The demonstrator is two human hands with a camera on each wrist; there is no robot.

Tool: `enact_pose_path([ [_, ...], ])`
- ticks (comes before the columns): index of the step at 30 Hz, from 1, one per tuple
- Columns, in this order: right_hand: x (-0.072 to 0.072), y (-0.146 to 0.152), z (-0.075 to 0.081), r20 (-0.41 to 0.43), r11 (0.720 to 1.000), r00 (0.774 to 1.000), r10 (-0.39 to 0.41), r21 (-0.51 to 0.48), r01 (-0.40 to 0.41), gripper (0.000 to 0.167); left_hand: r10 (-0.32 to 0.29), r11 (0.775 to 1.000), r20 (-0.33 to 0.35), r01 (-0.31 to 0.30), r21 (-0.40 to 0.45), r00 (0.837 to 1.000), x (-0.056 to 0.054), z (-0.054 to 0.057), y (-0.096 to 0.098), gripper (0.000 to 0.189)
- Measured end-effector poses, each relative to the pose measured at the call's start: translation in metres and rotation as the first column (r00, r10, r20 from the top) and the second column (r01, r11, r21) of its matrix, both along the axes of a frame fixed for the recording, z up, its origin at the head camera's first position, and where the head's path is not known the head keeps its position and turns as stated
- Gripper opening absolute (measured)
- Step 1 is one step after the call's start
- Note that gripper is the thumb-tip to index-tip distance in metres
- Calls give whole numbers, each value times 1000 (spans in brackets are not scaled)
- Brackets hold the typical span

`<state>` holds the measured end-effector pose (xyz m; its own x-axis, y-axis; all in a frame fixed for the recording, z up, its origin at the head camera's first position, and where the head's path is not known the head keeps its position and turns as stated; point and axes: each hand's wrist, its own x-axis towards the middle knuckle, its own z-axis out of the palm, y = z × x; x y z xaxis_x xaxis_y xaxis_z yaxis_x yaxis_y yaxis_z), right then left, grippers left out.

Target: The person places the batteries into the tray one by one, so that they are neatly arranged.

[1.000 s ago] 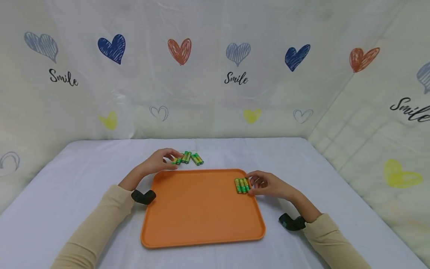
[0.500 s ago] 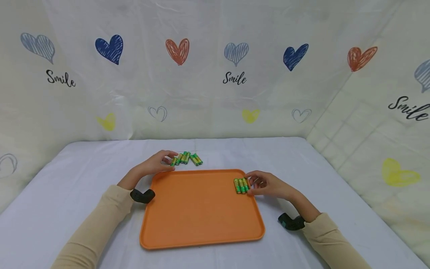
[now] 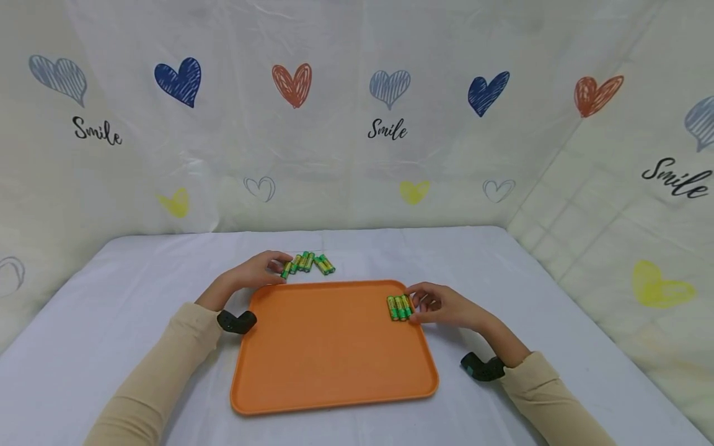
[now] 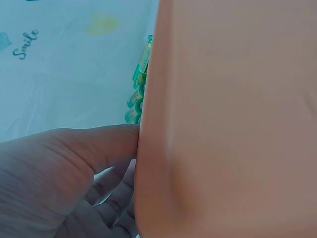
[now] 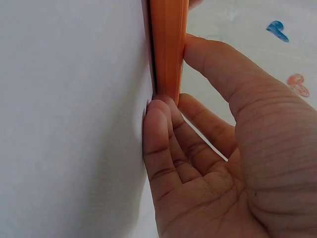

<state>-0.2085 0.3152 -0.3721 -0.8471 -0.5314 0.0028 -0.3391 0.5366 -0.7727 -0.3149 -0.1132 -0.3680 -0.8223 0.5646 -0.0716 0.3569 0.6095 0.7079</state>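
- Tray [image 3: 334, 356]: looks like moulded plastic, smooth on its flat base, with a soft satin sheen; in the right wrist view its rim [image 5: 168, 49] is equally smooth.
- Batteries [image 3: 400, 308]: smooth, glossy printed wraps that catch small highlights.
- Cloth [image 3: 474, 260] on the worktop: matt, fine and faintly wrinkled.
- Backdrop [image 3: 334, 155]: a thin printed sheet, fabric or plastic, I cannot tell; creased, with a slight sheen in places.
- Sleeves [image 3: 153, 365]: soft matt fabric, folded at the cuffs.
- Wrist cameras [image 3: 237, 322]: dark, plastic-looking, mostly matt.
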Motion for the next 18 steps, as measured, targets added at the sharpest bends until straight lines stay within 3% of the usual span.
enact_pose_path([
  [10,-1,0,-2,8,1000,1000,-4,4,4,48,88,995,19,-88,42,996,1,-4,0,54],
  [18,0,1,1,7,1000,1000,-3,2,3,48,118,991,16,-119,66,993,1,-3,0,56],
])
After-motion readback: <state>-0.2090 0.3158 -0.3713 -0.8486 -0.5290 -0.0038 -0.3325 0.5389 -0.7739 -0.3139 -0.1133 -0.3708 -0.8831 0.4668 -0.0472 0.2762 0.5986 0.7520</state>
